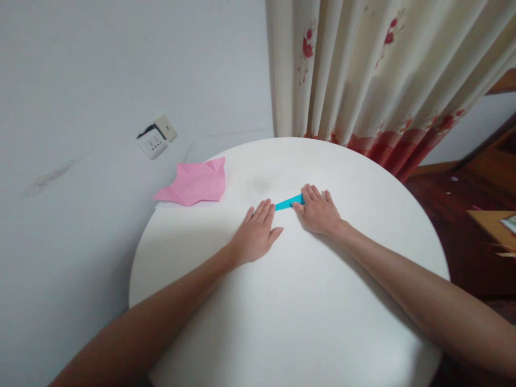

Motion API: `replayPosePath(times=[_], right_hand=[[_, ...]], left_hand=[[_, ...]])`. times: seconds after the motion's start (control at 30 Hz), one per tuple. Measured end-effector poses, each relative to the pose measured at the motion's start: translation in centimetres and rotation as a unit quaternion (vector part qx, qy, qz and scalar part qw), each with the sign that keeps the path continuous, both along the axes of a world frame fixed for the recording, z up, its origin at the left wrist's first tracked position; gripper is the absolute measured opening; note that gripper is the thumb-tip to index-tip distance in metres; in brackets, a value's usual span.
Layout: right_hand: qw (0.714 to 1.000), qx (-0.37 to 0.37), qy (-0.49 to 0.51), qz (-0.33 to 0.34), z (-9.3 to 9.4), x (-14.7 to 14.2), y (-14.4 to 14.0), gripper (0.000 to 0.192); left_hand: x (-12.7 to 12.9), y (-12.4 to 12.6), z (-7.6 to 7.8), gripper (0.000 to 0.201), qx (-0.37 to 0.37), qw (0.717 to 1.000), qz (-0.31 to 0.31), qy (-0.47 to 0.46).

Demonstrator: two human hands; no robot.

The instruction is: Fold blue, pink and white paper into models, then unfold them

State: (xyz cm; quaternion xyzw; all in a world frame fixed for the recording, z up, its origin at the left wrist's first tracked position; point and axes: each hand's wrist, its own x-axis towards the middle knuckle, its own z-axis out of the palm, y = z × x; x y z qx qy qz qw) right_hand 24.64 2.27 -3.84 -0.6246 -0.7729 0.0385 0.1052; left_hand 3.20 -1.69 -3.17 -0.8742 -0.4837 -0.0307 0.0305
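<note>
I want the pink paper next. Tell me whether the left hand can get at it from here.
Probably yes: the left hand lies flat by the blue strip, and only bare white table lies between it and the pink paper.

home room | floral curtain [363,70] | wall socket [155,138] | round white table [282,322] | wood floor [451,199]

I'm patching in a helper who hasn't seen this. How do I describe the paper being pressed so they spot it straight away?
Start at the round white table in front of the curtain. Near its middle, the left hand and right hand lie flat. Between them shows a narrow teal paper strip, unlike the larger crumpled pink paper at the table's left edge.
</note>
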Motion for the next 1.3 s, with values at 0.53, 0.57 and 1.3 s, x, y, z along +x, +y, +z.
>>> replayPosePath(times=[0.53,0.57,1.3], right_hand=[[0.983,0.020,0.017,0.179,0.2,-3.2,-2.2,0.063],[0.983,0.021,0.017,0.180,0.2,-3.2,-2.1,0.062],[0.999,0.007,-0.016,0.032,0.3,-0.6,-1.2,0.078]], left_hand=[[-0.1,0.2,-0.1,0.064,0.003,1.000,-0.006,-0.014],[-0.1,0.3,-0.2,0.064,0.002,1.000,-0.007,-0.015],[-1.6,-1.0,1.7,0.077,0.010,0.995,0.058,0.083]])
